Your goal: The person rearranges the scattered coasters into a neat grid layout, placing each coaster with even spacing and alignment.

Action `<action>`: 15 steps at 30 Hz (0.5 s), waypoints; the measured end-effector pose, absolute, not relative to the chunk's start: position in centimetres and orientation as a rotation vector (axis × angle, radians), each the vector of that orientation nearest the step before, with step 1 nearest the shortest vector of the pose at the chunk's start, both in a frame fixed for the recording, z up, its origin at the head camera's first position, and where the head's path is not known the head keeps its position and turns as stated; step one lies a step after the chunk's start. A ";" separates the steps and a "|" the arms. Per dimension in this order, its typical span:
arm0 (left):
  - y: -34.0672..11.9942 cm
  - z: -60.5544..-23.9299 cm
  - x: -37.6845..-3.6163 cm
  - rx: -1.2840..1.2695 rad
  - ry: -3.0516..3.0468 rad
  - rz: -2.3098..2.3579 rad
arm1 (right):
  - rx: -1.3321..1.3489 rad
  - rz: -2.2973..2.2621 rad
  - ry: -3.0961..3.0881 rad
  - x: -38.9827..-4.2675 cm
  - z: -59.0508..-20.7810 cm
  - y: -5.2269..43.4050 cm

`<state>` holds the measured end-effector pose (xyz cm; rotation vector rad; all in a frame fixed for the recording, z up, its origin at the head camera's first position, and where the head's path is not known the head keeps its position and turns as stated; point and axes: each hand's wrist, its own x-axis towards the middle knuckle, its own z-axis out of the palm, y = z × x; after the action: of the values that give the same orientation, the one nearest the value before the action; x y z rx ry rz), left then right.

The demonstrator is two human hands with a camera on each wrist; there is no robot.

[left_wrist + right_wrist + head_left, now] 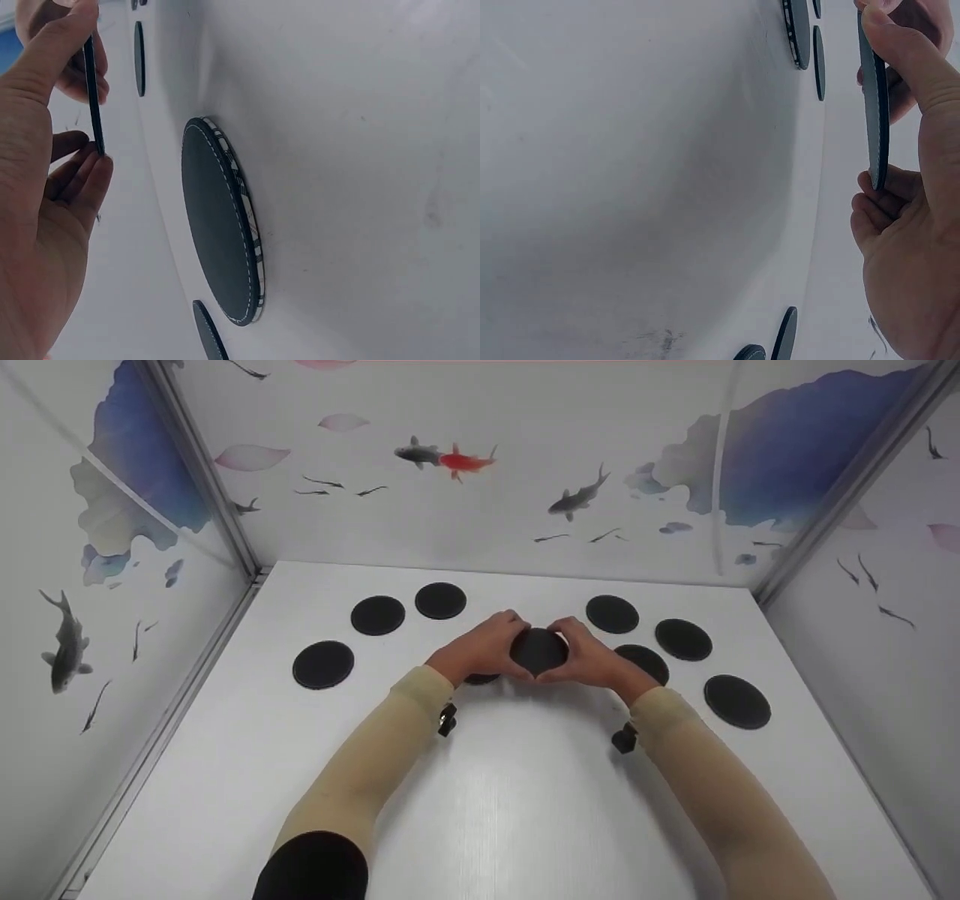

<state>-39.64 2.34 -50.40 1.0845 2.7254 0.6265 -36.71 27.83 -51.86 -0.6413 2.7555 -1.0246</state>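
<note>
The disc point(538, 652) is held above the table point(487, 802) between the left hand point(487, 645) and right hand point(590, 658), whose curved fingers and thumbs grip its opposite edges.

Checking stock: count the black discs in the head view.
9 discs: one held in both hands, one partly behind the left hand, three at left, four at right; more may be hidden.

White-stitched black discs point(538, 651), white tabletop point(510, 810), beige sleeves point(360, 761), white wall point(465, 521) with red and grey fish point(463, 461).
</note>
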 end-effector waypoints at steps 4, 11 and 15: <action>2.2 -50.6 -39.6 1.089 2.711 0.637 | -0.618 -1.016 2.756 -36.6 -52.0 27.7; 1.9 -51.2 -39.5 1.107 2.675 0.664 | -0.639 -0.979 2.755 -36.6 -52.7 27.8; 2.0 -51.6 -39.6 1.109 2.677 0.672 | -0.640 -0.976 2.756 -36.8 -53.0 27.9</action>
<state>-39.56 2.00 -51.55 1.1085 2.6770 0.6718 -36.76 27.90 -53.03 -0.6401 2.7558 -0.9755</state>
